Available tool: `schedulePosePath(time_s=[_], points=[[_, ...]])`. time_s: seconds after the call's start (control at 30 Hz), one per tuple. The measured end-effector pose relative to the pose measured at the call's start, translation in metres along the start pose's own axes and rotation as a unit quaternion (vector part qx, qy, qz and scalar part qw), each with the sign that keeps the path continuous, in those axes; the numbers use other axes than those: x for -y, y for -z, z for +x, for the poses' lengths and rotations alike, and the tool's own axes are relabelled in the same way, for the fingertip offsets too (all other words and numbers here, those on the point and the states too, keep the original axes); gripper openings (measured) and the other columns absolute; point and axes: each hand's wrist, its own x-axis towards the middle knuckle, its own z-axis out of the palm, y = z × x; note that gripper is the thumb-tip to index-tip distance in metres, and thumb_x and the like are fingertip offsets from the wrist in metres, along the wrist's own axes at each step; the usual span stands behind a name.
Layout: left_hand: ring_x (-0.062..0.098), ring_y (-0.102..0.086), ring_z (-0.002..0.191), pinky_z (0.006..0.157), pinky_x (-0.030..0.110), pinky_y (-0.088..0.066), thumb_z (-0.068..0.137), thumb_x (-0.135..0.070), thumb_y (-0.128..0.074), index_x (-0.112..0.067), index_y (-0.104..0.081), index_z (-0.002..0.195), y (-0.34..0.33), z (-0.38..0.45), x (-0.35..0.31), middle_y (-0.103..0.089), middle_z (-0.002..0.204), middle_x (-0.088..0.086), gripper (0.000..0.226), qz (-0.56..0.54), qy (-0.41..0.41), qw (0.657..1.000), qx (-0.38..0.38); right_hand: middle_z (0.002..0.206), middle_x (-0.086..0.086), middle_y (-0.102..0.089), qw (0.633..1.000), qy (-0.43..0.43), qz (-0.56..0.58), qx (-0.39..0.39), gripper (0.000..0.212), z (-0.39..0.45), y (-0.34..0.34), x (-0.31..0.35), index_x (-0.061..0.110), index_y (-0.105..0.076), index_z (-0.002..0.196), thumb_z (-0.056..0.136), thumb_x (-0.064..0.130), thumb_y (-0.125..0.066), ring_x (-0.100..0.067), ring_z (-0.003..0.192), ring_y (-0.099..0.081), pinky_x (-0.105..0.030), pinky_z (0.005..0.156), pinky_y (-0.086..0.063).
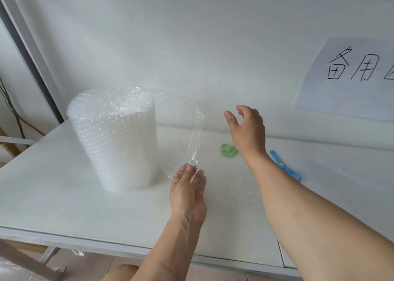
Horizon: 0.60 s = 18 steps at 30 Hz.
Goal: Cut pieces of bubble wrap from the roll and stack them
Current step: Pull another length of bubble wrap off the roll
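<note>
I'm watching the tall white roll of bubble wrap (113, 140) standing upright at the left of the white table (53, 195), its loose clear sheet of bubble wrap (198, 135) drawn out rightward across the tabletop, presumably so a length can be measured off for cutting. My read is that the left hand (188, 192) pinches the sheet's near corner between thumb and fingers to keep it taut (the film bunches right at the fingertips). The right hand (245, 129) hovers over the sheet's far side, fingers spread and loosely curved, gripping nothing, wrist raised, forearm stretched forward. Green-handled scissors (229, 150) lie partly under that wrist, and blue-handled scissors (285, 165) rest just beside it, both within easy reach.
</note>
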Motion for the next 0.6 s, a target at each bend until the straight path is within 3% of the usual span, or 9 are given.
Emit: schedulePosePath(time_s=[0.13, 0.23, 0.33, 0.47, 0.6], points=[[0.018, -0.064, 0.085, 0.084, 0.029, -0.05, 0.095, -0.012, -0.061, -0.014, -0.062, 0.102, -0.003, 0.002, 0.007, -0.066, 0.091, 0.003, 0.007, 0.036, -0.008, 0.999, 0.006, 0.13, -0.012, -0.056, 0.997, -0.05, -0.028, -0.042, 0.048, -0.026, 0.011, -0.027, 0.012, -0.06, 0.125, 0.092, 0.046, -0.057, -0.032, 0.12, -0.049, -0.039, 0.101, -0.035], [0.015, -0.054, 0.071, 0.074, 0.025, -0.043, 0.094, -0.012, -0.061, -0.014, -0.063, 0.089, -0.007, 0.001, 0.009, -0.062, 0.08, 0.003, 0.006, 0.072, -0.023, 0.997, 0.034, 0.127, -0.013, -0.057, 0.991, -0.106, -0.075, -0.03, 0.044, -0.047, 0.027, -0.054, 0.015, -0.062, 0.123, 0.093, 0.046, -0.055, -0.035, 0.118, -0.048, -0.04, 0.1, -0.036], [0.012, -0.051, 0.065, 0.074, 0.024, -0.044, 0.092, -0.01, -0.064, -0.014, -0.063, 0.096, -0.009, 0.003, 0.014, -0.058, 0.076, 0.0, 0.005, 0.117, -0.051, 0.991, 0.04, 0.125, -0.013, -0.056, 0.976, -0.149, -0.156, 0.005, 0.043, -0.067, 0.043, -0.078, 0.018, -0.062, 0.124, 0.093, 0.046, -0.053, -0.035, 0.116, -0.047, -0.041, 0.096, -0.038], [0.013, -0.05, 0.062, 0.066, 0.022, -0.046, 0.091, -0.01, -0.066, -0.014, -0.062, 0.095, -0.012, 0.008, 0.021, -0.057, 0.078, 0.0, 0.008, 0.166, -0.113, 0.98, -0.003, 0.122, -0.012, -0.056, 0.954, -0.166, -0.249, 0.037, 0.04, -0.088, 0.059, -0.1, 0.02, -0.062, 0.124, 0.095, 0.045, -0.052, -0.035, 0.113, -0.047, -0.039, 0.091, -0.039], [0.015, -0.048, 0.058, 0.06, 0.022, -0.044, 0.092, -0.011, -0.064, -0.012, -0.057, 0.098, -0.018, 0.011, 0.026, -0.055, 0.075, 0.003, 0.009, 0.158, -0.148, 0.975, -0.042, 0.12, -0.011, -0.054, 0.944, -0.186, -0.263, 0.064, 0.036, -0.09, 0.073, -0.111, 0.021, -0.063, 0.122, 0.097, 0.043, -0.047, -0.034, 0.11, -0.049, -0.037, 0.085, -0.041]])
